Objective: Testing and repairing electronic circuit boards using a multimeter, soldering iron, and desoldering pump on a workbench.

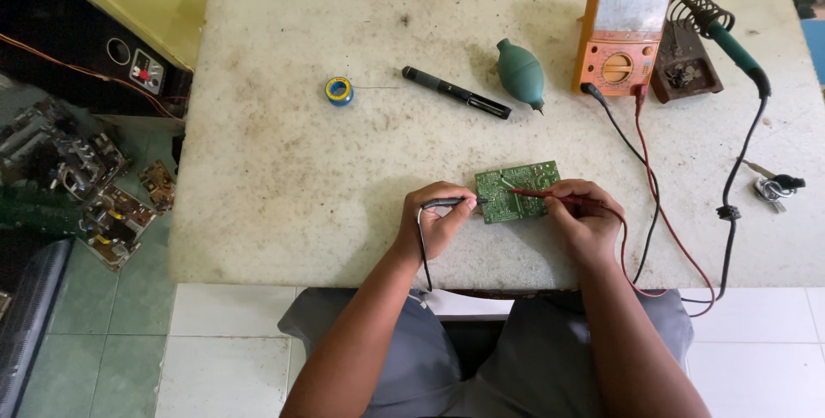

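Note:
A small green circuit board (516,191) lies near the front edge of the worn white table (284,169). My left hand (436,216) grips a black test probe (452,202), its tip touching the board's left side. My right hand (583,212) grips a red test probe (550,195) laid across the board, tip near its middle. Black and red leads run from the probes to an orange analog multimeter (622,33) at the back right.
Behind the board lie a green rubber blower bulb (521,73), a black pen-shaped tool (455,92) and a small solder spool (339,90). A soldering iron (730,40) rests in its stand at the right. Circuit boards (112,220) lie on the floor left.

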